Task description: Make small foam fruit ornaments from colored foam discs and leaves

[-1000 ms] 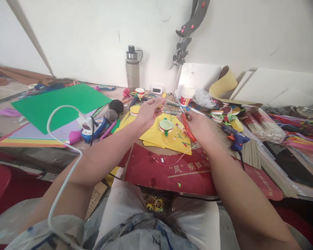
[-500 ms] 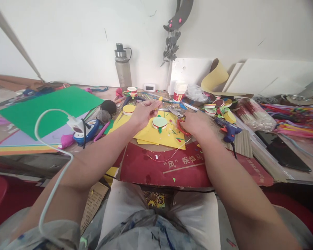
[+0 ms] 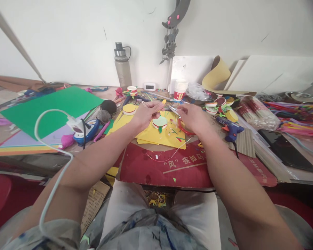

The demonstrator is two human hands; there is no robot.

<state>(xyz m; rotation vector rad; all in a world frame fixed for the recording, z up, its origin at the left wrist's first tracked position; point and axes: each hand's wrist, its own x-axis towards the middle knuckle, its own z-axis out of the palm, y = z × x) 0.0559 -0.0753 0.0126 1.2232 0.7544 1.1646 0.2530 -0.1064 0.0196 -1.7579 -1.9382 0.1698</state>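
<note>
My left hand (image 3: 148, 114) is pinched closed on a small yellow piece (image 3: 163, 102), which sticks up past the fingertips. My right hand (image 3: 191, 117) is wrapped round scissors, whose silver blades (image 3: 174, 110) point left toward that piece. A red handle (image 3: 184, 128) shows below my right hand; I cannot tell whether it belongs to the scissors. Beneath the hands, a round pale-green disc (image 3: 160, 122) with a red-and-white rim and a green tab rests on yellow sheets (image 3: 169, 140). A yellow-topped disc (image 3: 129, 109) lies left of it.
Red cardboard (image 3: 146, 170) covers the table's front edge. Right of my hand are a blue glue gun (image 3: 232, 132), several small discs and a black phone (image 3: 287, 150). Paper cups (image 3: 181, 91) and a bottle (image 3: 123, 69) stand behind. A white cable (image 3: 57, 173) loops across the left.
My left hand has shifted slightly right with the yellow piece. The scissor blades have come up a little and the hands look closer together.
</note>
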